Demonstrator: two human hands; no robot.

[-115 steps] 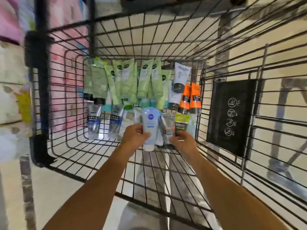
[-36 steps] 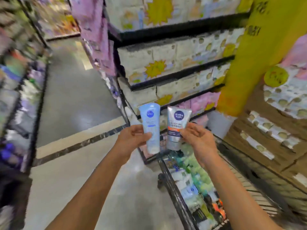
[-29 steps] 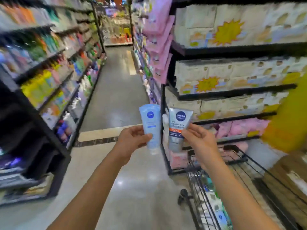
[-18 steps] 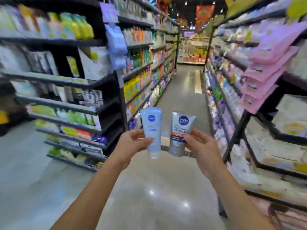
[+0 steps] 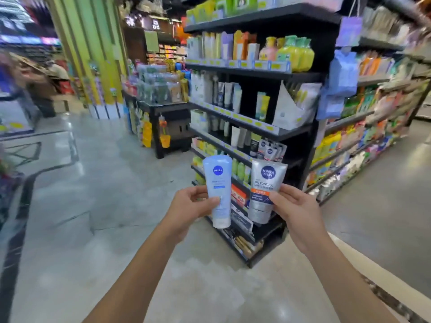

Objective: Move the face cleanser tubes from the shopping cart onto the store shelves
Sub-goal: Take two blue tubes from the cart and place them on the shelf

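Note:
My left hand [image 5: 189, 207] grips a pale blue cleanser tube [image 5: 218, 183], cap down. My right hand [image 5: 292, 206] grips a silver oil-control cleanser tube [image 5: 264, 185] with an orange band, also cap down. Both tubes are held upright side by side at chest height. Straight behind them stands a black end-of-aisle shelf unit [image 5: 268, 73] with several tiers of tubes and bottles. Matching silver tubes [image 5: 270, 150] stand on its middle tier. The shopping cart is out of view.
A low black display stand [image 5: 163, 108] with packets sits left of the shelf unit. An aisle with stocked shelves [image 5: 363, 127] runs off to the right. Grey polished floor [image 5: 98, 206] lies between me and the shelves. A person [image 5: 53, 71] stands far left.
Both tubes were lifted out of the cart. The view has swung left from the aisle to face the end shelf unit, with the tubes held the same way.

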